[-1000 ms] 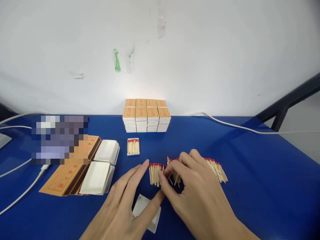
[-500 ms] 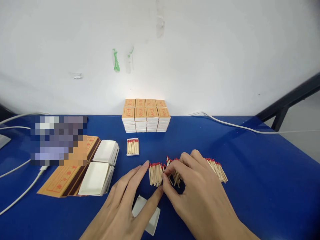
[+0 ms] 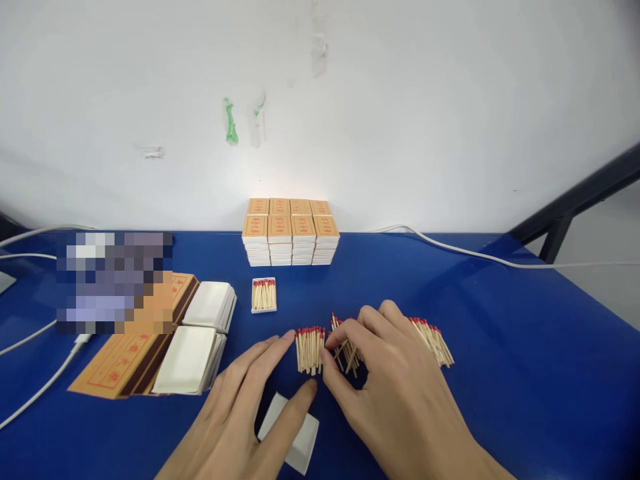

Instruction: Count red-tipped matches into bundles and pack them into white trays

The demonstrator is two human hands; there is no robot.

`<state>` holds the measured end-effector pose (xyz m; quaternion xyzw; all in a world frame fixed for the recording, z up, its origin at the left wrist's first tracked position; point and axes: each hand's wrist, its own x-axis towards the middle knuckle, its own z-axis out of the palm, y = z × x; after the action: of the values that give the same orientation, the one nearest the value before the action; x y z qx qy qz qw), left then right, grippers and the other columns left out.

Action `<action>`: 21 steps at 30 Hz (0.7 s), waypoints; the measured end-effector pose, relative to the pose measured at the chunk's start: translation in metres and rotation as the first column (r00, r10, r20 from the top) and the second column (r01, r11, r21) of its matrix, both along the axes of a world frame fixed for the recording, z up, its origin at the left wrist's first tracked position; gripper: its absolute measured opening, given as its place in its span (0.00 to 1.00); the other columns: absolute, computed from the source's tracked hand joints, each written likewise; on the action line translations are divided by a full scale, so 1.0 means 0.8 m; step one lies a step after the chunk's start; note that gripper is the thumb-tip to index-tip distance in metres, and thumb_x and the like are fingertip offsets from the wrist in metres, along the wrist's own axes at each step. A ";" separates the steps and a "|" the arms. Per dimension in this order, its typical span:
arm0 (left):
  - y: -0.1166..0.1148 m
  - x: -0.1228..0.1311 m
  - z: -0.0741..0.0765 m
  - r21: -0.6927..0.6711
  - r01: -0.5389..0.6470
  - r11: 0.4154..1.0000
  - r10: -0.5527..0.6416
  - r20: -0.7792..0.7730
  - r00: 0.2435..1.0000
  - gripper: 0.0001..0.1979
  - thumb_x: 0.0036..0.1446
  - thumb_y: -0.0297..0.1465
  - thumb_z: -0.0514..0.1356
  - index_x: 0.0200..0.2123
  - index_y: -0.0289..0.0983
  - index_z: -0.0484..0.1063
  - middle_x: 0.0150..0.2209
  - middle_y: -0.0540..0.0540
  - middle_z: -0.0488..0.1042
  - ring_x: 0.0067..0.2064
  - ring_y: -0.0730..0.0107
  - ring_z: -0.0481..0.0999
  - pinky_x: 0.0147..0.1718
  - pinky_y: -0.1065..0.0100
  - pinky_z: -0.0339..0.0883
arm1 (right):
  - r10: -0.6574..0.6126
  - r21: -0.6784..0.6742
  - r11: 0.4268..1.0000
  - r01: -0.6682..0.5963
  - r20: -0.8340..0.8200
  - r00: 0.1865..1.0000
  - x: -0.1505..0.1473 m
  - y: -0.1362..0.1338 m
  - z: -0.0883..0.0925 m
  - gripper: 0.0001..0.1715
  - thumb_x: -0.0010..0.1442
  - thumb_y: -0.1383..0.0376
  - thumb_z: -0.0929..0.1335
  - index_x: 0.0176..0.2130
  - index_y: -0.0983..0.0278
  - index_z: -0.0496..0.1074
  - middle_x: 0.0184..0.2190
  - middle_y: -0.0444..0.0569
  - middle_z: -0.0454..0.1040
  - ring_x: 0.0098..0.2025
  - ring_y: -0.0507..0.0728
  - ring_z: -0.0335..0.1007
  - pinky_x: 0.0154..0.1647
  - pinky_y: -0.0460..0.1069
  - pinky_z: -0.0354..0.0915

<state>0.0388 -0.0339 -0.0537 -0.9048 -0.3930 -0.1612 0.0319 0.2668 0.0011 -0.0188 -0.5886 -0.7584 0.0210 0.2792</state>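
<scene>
A row of red-tipped matches point(image 3: 311, 352) lies side by side on the blue table between my hands. Beside its left edge is the forefinger of my left hand point(image 3: 250, 400), with the thumb apart below the match ends. Nothing is held in that hand. My right hand point(image 3: 395, 373) is curled, its thumb and forefinger tips close together at the row's right edge. What may be between those tips is hidden. Under the right palm lies a looser heap of matches point(image 3: 350, 353), partly covered. Below the left thumb sits a white matchbox tray point(image 3: 305, 443), partly hidden.
More matches point(image 3: 434, 340) lie right of my right hand. A filled matchbox tray point(image 3: 264, 295) stands farther back, before stacked matchboxes point(image 3: 291, 230). Left are white trays point(image 3: 183, 360), orange printed sleeves point(image 3: 117, 363) and a blurred patch. A white cable point(image 3: 470, 252) crosses the back right.
My left thumb has drawn back a little from the lower ends of the match row. The right hand stays nearly in place. The whole view has shifted slightly.
</scene>
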 end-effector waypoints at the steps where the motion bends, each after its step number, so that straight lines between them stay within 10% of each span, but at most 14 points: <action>1: 0.000 -0.001 -0.001 0.001 0.000 1.000 0.000 0.007 1.000 0.25 0.77 0.39 0.62 0.72 0.47 0.67 0.80 0.35 0.52 0.80 0.45 0.55 0.67 0.44 0.73 | 0.004 -0.002 1.000 -0.004 -0.009 1.000 0.000 0.000 0.000 0.11 0.66 0.71 0.72 0.31 0.61 0.73 0.30 0.47 0.71 0.38 0.60 0.63 0.38 0.58 0.62; 11: -0.001 0.002 -0.004 -0.001 -0.023 1.000 0.023 -0.058 0.998 0.38 0.76 0.46 0.61 0.81 0.49 0.52 0.82 0.35 0.50 0.79 0.39 0.57 0.64 0.42 0.76 | 0.007 0.017 1.000 -0.008 0.053 0.999 0.015 -0.003 0.011 0.11 0.69 0.68 0.71 0.33 0.60 0.74 0.32 0.48 0.72 0.38 0.61 0.64 0.38 0.58 0.63; 21: -0.004 0.000 -0.001 -0.026 -0.001 1.000 0.001 -0.008 1.000 0.28 0.78 0.38 0.60 0.76 0.44 0.62 0.79 0.33 0.52 0.80 0.44 0.52 0.67 0.43 0.73 | 0.057 0.078 0.994 -0.074 0.206 0.977 0.024 -0.013 0.012 0.10 0.68 0.70 0.71 0.32 0.61 0.74 0.32 0.50 0.71 0.38 0.62 0.65 0.38 0.58 0.62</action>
<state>0.0391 -0.0373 -0.0542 -0.9054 -0.3955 -0.1526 0.0219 0.2863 -0.0096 -0.0088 -0.5499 -0.8021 -0.0625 0.2243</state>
